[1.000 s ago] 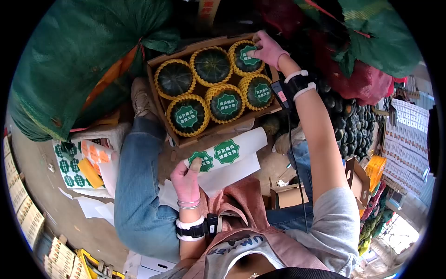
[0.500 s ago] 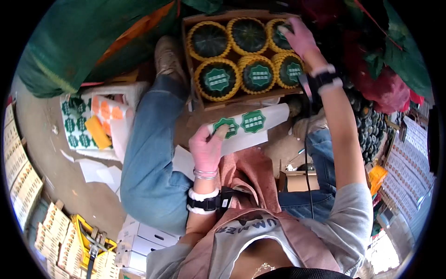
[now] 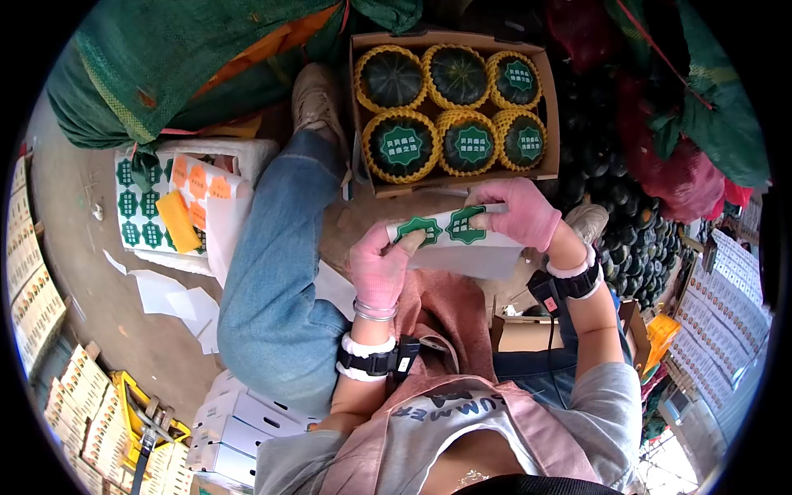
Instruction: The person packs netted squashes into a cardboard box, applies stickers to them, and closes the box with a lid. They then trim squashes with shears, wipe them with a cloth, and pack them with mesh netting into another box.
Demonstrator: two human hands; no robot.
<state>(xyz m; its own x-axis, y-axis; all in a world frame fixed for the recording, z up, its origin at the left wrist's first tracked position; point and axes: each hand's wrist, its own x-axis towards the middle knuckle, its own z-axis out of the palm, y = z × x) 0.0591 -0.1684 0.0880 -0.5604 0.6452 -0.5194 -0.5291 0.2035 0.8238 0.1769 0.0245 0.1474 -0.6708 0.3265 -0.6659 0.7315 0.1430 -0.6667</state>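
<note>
My left hand (image 3: 381, 266), in a pink glove, pinches the left end of a white strip of green labels (image 3: 444, 234), its thumb on one label. At the strip's other end my right hand (image 3: 520, 218), gloved alike, has thumb and fingers closed on the right-hand label; whether that label is peeling off is unclear. Just beyond my hands stands an open cardboard carton (image 3: 553, 115) holding several dark green pumpkins (image 3: 459, 76) in yellow foam nets. A green label sits on each front-row pumpkin and on the back right pumpkin (image 3: 518, 76); the other two show none.
Sheets of green and orange labels (image 3: 139, 202) lie on a white foam box at left, with a yellow sponge-like block (image 3: 178, 221). Loose pumpkins (image 3: 625, 239) are heaped at right, beside a red net sack (image 3: 660, 148). White cartons (image 3: 247, 421) stand at lower left.
My right hand has come back from the back right pumpkin, now uncovered with a label on it, and has taken hold of the strip's right end. The view has shifted slightly.
</note>
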